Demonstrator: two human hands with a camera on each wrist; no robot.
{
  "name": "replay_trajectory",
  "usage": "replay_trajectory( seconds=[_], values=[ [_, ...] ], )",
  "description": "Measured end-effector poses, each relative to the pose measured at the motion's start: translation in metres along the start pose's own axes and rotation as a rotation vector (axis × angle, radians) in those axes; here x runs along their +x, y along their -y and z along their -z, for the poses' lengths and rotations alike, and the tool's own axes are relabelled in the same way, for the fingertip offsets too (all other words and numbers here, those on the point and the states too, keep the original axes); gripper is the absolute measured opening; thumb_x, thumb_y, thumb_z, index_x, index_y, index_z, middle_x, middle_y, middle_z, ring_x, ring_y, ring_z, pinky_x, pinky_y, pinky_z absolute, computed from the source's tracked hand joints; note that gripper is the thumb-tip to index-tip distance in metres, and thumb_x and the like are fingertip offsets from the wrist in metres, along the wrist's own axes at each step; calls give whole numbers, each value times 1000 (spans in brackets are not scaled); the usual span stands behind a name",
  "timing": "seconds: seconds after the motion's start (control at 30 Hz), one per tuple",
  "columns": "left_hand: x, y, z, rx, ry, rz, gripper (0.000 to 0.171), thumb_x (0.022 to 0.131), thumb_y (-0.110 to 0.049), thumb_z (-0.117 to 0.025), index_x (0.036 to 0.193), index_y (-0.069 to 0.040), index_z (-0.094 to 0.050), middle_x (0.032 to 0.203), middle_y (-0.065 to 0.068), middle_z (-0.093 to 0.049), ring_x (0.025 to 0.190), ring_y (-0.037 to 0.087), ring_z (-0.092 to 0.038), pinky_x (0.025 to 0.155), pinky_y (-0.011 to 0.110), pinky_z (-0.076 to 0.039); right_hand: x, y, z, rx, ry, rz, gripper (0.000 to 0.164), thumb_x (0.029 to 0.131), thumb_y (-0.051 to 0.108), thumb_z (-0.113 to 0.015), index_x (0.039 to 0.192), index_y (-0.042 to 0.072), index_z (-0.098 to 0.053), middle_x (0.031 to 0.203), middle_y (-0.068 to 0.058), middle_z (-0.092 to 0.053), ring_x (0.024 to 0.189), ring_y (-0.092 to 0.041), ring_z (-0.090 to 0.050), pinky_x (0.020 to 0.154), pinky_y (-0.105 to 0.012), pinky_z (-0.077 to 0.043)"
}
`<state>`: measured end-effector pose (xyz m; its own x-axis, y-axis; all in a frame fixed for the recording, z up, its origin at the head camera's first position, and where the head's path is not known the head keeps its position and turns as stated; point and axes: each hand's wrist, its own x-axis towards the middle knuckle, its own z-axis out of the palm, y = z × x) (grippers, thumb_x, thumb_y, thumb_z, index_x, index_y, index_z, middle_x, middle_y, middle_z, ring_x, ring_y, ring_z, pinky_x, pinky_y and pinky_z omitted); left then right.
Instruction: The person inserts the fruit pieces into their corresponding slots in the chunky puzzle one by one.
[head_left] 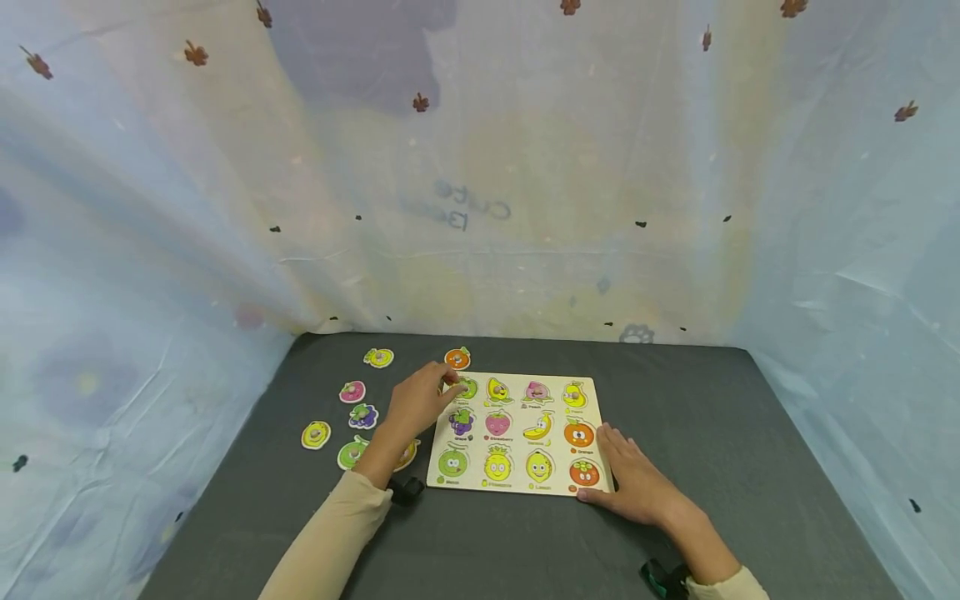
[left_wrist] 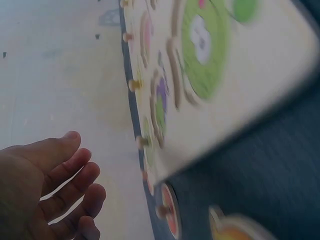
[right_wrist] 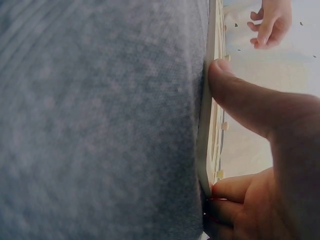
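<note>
A white wooden fruit puzzle board (head_left: pixel 480 482) lies on the dark table, its rows showing printed fruits, some with knobbed pieces. My left hand (head_left: pixel 416 404) hovers over the board's far left corner, near the green apple piece (head_left: pixel 470 388). In the left wrist view that left hand (left_wrist: pixel 60 190) has loosely bent fingers with nothing between them. My right hand (head_left: pixel 637 479) holds the near right corner. Its thumb (right_wrist: pixel 222 72) presses the near edge while the fingers lie along the right side. An orange piece (head_left: pixel 457 358) lies just beyond the far left corner.
Several loose knobbed pieces lie left of the board, among them a grape (head_left: pixel 363 416), a pink piece (head_left: pixel 352 392), a round yellow one (head_left: pixel 316 434) and a green one (head_left: pixel 349 454). My left forearm partly covers another yellow piece (head_left: pixel 407 455). A patterned curtain (head_left: pixel 525 283) surrounds the table.
</note>
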<state>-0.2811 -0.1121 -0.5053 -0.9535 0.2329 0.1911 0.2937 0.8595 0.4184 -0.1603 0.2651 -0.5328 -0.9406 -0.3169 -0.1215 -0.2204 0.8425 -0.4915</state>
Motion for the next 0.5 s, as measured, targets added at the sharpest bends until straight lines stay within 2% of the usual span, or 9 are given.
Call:
replay_trajectory(
  seconds=[0.13, 0.27, 0.37, 0.5],
  values=[
    [-6, 14, 4, 22, 0, 27, 17, 100, -35, -80, 110, -22, -74, 108, -3, -69, 89, 15, -68, 73, 42, -56, 2, -1, -1, -1, 5, -7, 121, 88, 61, -83, 166, -9, -23, 173, -30, -21, 161, -47, -22, 128, -61, -18],
    [-12, 29, 8, 25, -5, 48, 18, 99, -35, -81, 109, -22, -74, 105, -2, -68, 80, 13, -63, 68, 41, -53, 2, -1, -2, -2, 3, -4, 121, 88, 61, -82, 166, -9, -22, 173, -30, -21, 161, -47, -22, 128, -61, -18],
    [-16, 40, 12, 30, -8, 38, 20, 99, -34, -81, 110, -19, -75, 104, 1, -69, 75, 14, -59, 63, 38, -49, 1, 0, -1, -3, -3, 8, 121, 88, 61, -83, 165, -11, -23, 172, -32, -22, 160, -49, -23, 128, -63, -19],
    [-23, 53, 19, 36, -23, 22, 22, 100, -32, -81, 111, -14, -75, 106, 6, -70, 77, 17, -62, 64, 38, -51, 1, 0, 0, -2, -5, 4, 121, 88, 61, -83, 165, -11, -23, 172, -32, -23, 160, -49, -23, 128, -62, -20]
  ],
)
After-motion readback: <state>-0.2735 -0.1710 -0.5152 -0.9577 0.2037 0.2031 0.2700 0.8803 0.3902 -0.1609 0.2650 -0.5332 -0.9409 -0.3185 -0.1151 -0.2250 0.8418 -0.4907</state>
